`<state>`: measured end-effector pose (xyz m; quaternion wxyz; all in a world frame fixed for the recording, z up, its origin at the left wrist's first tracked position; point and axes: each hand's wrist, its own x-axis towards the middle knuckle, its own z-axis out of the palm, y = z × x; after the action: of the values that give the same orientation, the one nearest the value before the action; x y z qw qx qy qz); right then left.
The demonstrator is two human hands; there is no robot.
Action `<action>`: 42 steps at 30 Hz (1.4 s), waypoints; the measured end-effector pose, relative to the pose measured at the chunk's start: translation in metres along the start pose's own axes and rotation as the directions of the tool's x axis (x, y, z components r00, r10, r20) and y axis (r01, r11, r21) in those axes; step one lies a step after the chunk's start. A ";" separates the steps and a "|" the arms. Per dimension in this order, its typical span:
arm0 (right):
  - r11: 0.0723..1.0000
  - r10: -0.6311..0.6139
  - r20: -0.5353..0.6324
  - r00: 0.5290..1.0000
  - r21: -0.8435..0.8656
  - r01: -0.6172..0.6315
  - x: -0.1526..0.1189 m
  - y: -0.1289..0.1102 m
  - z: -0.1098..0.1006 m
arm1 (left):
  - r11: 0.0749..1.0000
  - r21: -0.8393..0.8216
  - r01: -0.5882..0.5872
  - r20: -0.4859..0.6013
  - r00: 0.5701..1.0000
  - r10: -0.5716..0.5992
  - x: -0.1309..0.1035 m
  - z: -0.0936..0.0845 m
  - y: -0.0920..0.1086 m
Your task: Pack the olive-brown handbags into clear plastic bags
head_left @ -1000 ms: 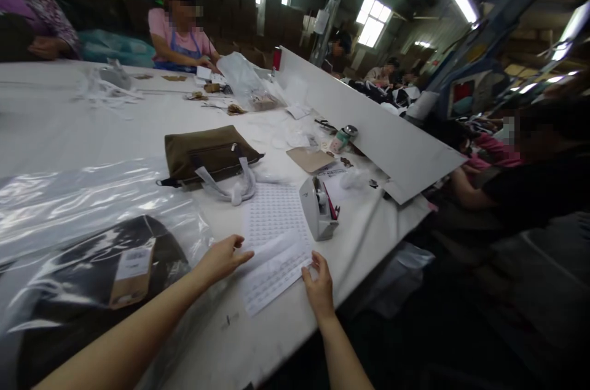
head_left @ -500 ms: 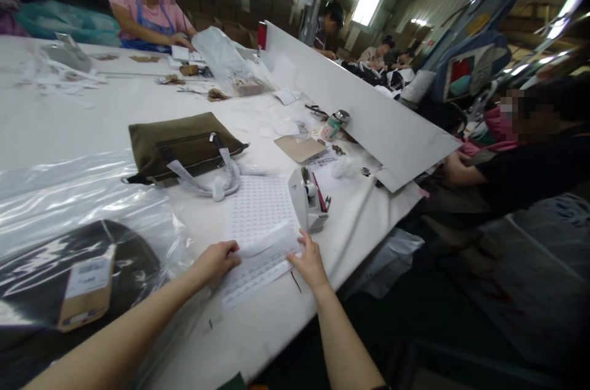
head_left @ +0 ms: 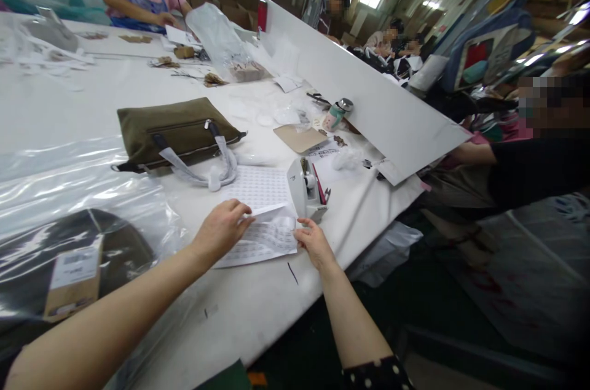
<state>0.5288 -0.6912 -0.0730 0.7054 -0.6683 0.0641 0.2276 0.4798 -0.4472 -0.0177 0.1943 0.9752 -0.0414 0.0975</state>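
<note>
A sheet printed with rows of small labels lies on the white table in front of me. Across it stretches a thin, curled white strip, partly see-through; whether it belongs to the sheet I cannot tell. My left hand pinches the strip's left end, thumb and fingers closed. At the right end, my right hand has its thumb and forefinger pressed together on the strip's edge. Just beyond my right fingers stands a white tape dispenser. An olive bag with wrapped handles lies behind my left hand.
A clear plastic bag with a dark item and a tan tag covers the left side. Farther back are a brown card, a flask and a slanting white board. Co-workers sit across the table and at right.
Both hands have moved slightly away from me over the sheet, and the left has lifted its end of the strip. The sheet's near edge has shifted away; the view has tilted down slightly.
</note>
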 end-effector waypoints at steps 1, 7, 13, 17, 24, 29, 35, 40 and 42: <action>1.000 0.001 -0.005 1.000 0.010 -0.001 -0.002 -0.002 0.000 | 0.992 0.063 -0.105 -0.084 0.990 0.110 -0.001 -0.001 0.011; 0.994 -0.015 -0.020 1.000 0.105 0.017 -0.012 -0.011 0.006 | 0.961 0.207 -0.185 -0.216 0.949 0.230 -0.012 -0.014 0.052; 0.999 -0.044 0.031 0.999 0.031 0.043 -0.018 -0.012 0.016 | 0.964 -0.221 0.147 0.386 0.921 -0.052 -0.018 0.011 0.066; 0.999 -0.044 0.107 0.993 -0.019 0.046 -0.025 -0.014 0.019 | 0.920 -0.295 0.258 0.388 0.912 -0.131 -0.018 0.031 0.066; 0.995 -0.039 0.219 0.975 -0.086 0.059 -0.029 -0.015 0.017 | 0.910 -0.344 0.231 0.361 0.927 -0.098 -0.021 0.031 0.065; 0.988 -0.027 0.272 0.962 -0.138 0.066 -0.026 -0.011 0.013 | 0.907 -0.353 0.229 0.385 0.919 -0.082 -0.023 0.028 0.068; 0.985 -0.041 0.190 0.981 -0.156 0.071 -0.026 -0.010 0.020 | 0.904 -0.341 0.259 0.389 0.914 -0.115 -0.021 0.027 0.069; 0.991 -0.031 0.153 0.988 -0.124 0.050 -0.024 -0.009 0.025 | 0.889 -0.362 0.281 0.401 0.908 -0.123 -0.020 0.031 0.064; 0.993 -0.029 0.141 0.990 -0.112 0.045 -0.024 -0.008 0.025 | 0.878 -0.379 0.292 0.415 0.902 -0.120 -0.021 0.031 0.062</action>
<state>0.5053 -0.6723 -0.0537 0.6727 -0.6913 -0.0108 0.2636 0.4577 -0.5152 -0.0273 0.4030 0.9064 0.0073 -0.1261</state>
